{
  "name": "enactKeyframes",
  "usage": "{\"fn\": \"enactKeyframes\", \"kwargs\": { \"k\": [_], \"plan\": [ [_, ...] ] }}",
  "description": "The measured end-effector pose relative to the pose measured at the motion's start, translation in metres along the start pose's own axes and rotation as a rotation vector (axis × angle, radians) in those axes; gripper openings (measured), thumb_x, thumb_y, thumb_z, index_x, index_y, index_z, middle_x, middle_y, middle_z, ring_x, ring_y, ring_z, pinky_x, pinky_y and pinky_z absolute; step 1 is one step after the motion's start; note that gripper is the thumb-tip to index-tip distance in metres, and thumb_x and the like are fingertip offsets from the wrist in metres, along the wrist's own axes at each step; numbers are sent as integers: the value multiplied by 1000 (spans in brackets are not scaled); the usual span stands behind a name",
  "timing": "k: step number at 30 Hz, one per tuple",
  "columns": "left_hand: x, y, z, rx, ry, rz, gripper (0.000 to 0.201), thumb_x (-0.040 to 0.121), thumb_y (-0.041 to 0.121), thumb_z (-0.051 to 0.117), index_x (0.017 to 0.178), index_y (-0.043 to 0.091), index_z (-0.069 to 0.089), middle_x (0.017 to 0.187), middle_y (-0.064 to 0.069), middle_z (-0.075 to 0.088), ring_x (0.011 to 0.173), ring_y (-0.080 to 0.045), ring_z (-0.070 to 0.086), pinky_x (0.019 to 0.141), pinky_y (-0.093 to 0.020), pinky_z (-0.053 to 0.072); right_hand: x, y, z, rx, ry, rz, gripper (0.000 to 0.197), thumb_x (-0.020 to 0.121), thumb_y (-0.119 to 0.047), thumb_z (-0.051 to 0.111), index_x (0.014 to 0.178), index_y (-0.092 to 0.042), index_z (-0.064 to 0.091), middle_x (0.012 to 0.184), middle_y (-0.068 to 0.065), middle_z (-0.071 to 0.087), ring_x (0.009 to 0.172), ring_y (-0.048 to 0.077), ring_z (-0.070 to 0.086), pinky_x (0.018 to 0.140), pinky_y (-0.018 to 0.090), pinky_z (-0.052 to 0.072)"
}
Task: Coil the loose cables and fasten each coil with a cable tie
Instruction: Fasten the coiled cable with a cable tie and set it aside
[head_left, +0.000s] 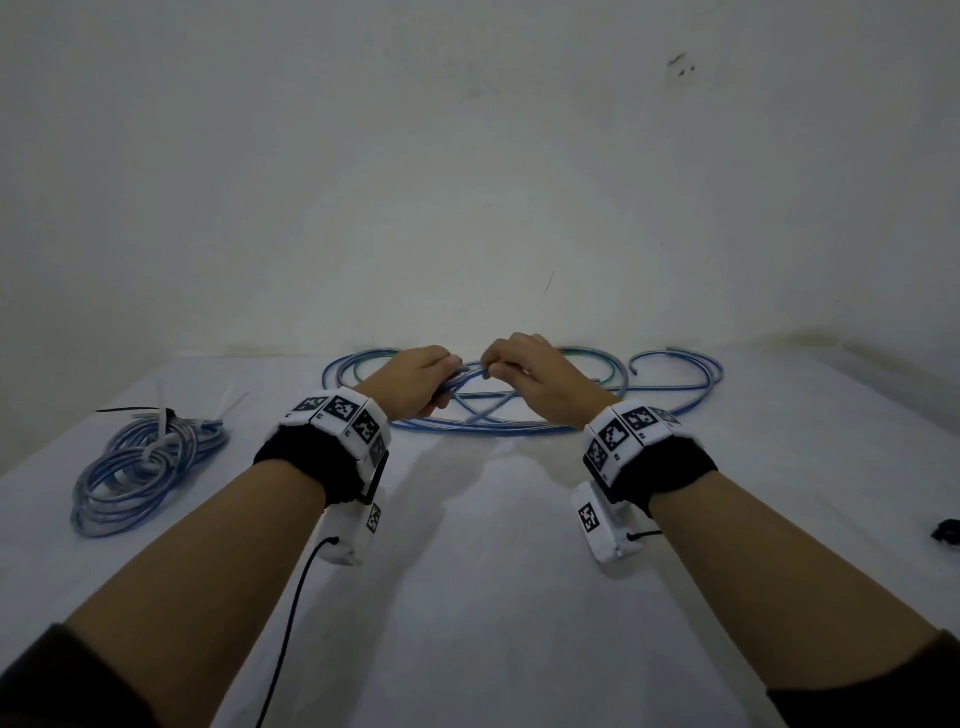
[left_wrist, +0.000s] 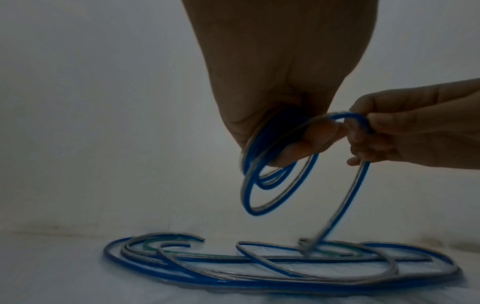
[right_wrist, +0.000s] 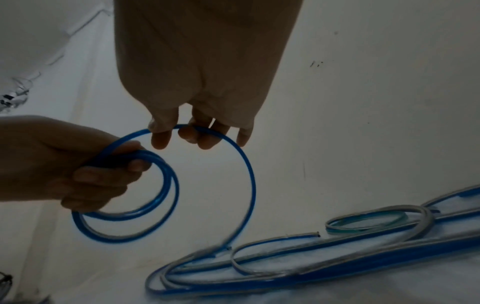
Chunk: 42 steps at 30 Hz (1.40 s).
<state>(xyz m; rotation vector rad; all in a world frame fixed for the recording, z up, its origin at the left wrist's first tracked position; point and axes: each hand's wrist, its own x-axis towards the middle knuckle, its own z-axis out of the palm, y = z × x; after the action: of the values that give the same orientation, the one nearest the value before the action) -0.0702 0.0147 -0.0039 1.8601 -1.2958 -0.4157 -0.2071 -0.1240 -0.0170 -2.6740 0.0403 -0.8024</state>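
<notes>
A loose blue cable (head_left: 524, 427) lies in wide loops at the far middle of the white table (head_left: 493, 597). My left hand (head_left: 423, 379) grips a small coil (left_wrist: 270, 185) of that cable, a few turns hanging below the fingers (right_wrist: 166, 185). My right hand (head_left: 511, 366) pinches the same cable (right_wrist: 233, 148) just to the right, where it arcs down to the loose loops (right_wrist: 311, 265) on the table. The loose cable loops (left_wrist: 259, 265) spread under both hands. A finished coil (head_left: 137, 467) with a white cable tie (head_left: 163, 426) lies at the left.
A wall (head_left: 467, 182) rises right behind the loose cable. Spare cable ties, a black one (head_left: 130, 410) and a pale one (head_left: 234, 404), lie by the finished coil. A small dark object (head_left: 946, 531) sits at the right edge. A black cord (head_left: 291, 623) hangs from my left wrist.
</notes>
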Motion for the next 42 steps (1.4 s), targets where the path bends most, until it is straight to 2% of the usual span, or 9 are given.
{"fn": "enactKeyframes", "kwargs": {
  "k": [4, 8, 12, 16, 20, 24, 29, 37, 42],
  "plan": [
    [-5, 11, 1, -295, -44, -52, 42, 102, 31, 27, 73, 9, 48, 45, 5, 41, 37, -10, 28, 43, -21, 24, 9, -6, -2, 84, 148, 14, 26, 93, -22, 41, 92, -5, 60, 78, -9, 51, 77, 14, 44, 72, 20, 29],
    [-10, 18, -5, -384, -92, -84, 37, 99, 33, 37, 70, 12, 45, 45, 8, 34, 37, -7, 24, 39, -15, 21, 6, 3, 2, 104, 174, 49, 17, 96, -16, 46, 95, -4, 58, 85, 1, 53, 81, 13, 44, 73, 11, 33],
    [-12, 17, -8, -365, -132, -147, 40, 99, 35, 37, 67, 12, 45, 47, 5, 32, 36, -7, 26, 38, -16, 22, 3, 5, 6, 104, 226, 22, 24, 93, -19, 42, 92, -1, 58, 85, 2, 52, 77, 10, 44, 72, 17, 35],
    [-12, 15, -5, -432, -208, -234, 44, 100, 36, 30, 69, 10, 46, 45, 3, 37, 37, -11, 32, 38, -19, 29, 5, -3, 6, 257, 292, 97, 16, 96, -12, 42, 90, -4, 55, 77, -2, 49, 66, 13, 47, 64, 32, 47],
    [-15, 17, -5, -600, -233, -232, 40, 101, 32, 28, 69, 12, 41, 44, 4, 35, 38, -12, 36, 40, -20, 36, 5, -8, 6, 314, 295, 138, 14, 98, -16, 43, 89, -12, 54, 68, -7, 46, 63, 8, 42, 62, 23, 39],
    [-15, 19, -12, -692, -220, -199, 37, 99, 34, 31, 69, 15, 40, 45, 8, 30, 38, -7, 28, 40, -18, 29, 6, 2, 5, 254, 285, 165, 18, 97, -11, 42, 97, -12, 60, 77, -12, 50, 70, 2, 46, 66, 14, 37],
    [-15, 17, -14, -737, -251, -192, 37, 99, 33, 30, 69, 14, 39, 47, 7, 31, 38, -5, 25, 37, -15, 23, 3, 3, 2, 382, 287, 259, 17, 97, -6, 40, 95, -6, 56, 71, 1, 51, 60, 15, 48, 58, 29, 46],
    [-14, 19, -11, -840, -222, -163, 36, 100, 33, 27, 72, 14, 40, 49, 7, 34, 40, -6, 30, 40, -16, 25, 0, -2, 5, 505, 259, 324, 10, 98, -10, 39, 99, -10, 49, 69, 6, 56, 50, 18, 50, 47, 27, 45],
    [-11, 20, -13, -877, -92, -142, 42, 100, 42, 27, 68, 17, 36, 45, 10, 26, 37, -4, 25, 38, -15, 24, -4, 2, 4, 445, 165, 320, 17, 94, 0, 42, 90, -17, 43, 80, 9, 54, 58, 20, 57, 55, 28, 52]
  ]
}}
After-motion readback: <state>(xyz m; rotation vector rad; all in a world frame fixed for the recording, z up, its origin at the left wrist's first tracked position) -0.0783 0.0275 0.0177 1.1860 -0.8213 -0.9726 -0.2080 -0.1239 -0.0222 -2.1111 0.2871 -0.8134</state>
